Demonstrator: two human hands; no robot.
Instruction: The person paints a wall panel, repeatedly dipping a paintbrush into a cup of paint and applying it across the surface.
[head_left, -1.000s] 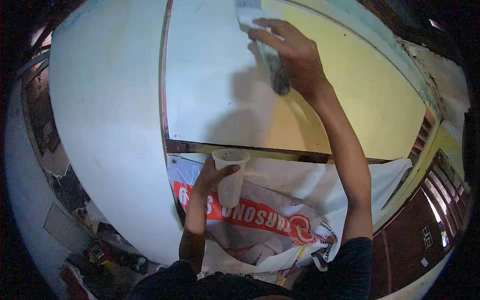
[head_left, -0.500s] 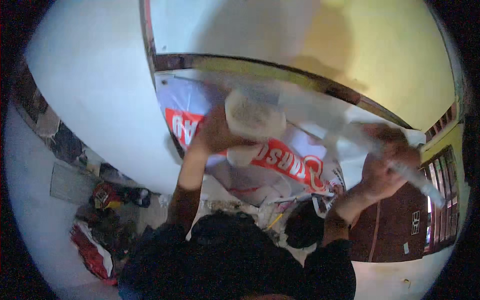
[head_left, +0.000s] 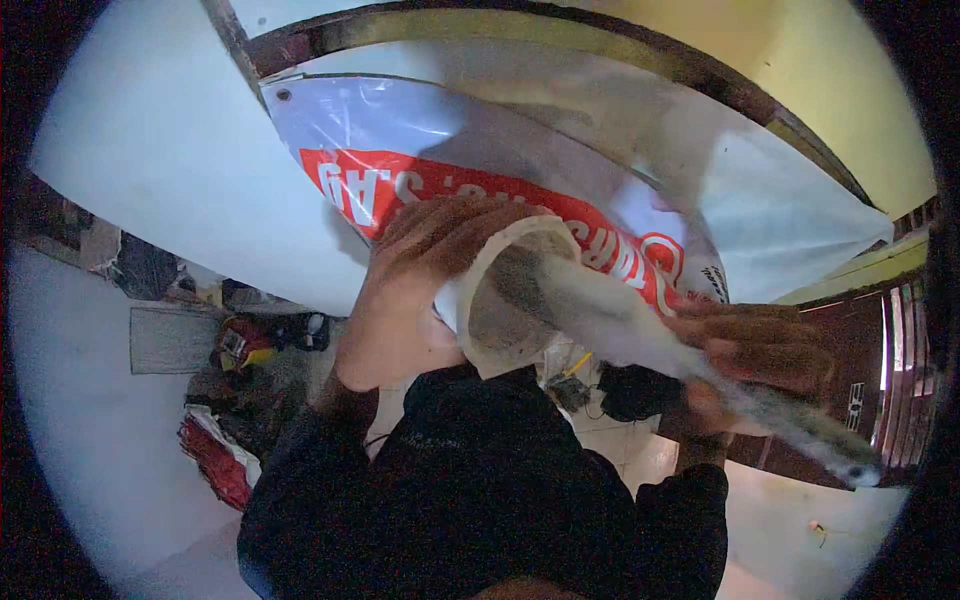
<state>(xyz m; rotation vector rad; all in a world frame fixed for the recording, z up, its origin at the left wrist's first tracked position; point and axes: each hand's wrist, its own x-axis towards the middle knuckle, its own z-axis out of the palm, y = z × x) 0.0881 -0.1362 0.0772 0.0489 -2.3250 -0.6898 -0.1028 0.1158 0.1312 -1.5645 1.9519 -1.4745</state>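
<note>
White banner (head_left: 420,130) hangs behind; left hand (head_left: 410,290) fingers wrap a cup (head_left: 490,300), right hand (head_left: 760,360) fingers grip a brush (head_left: 640,330) dipped inside.

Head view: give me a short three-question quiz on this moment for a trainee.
1. True or false: the left hand grips a pale cup round its side.
2. What is dipped into the cup's mouth? A) a paintbrush B) a metal spoon C) a screwdriver
3. Which hand holds the brush by its handle, and where does the handle's far end point in the picture?

Key
1. True.
2. A; its wide head sits inside the cup.
3. The right hand; the handle runs toward the lower right. Behind both lies a white sheet with a red band.
</note>
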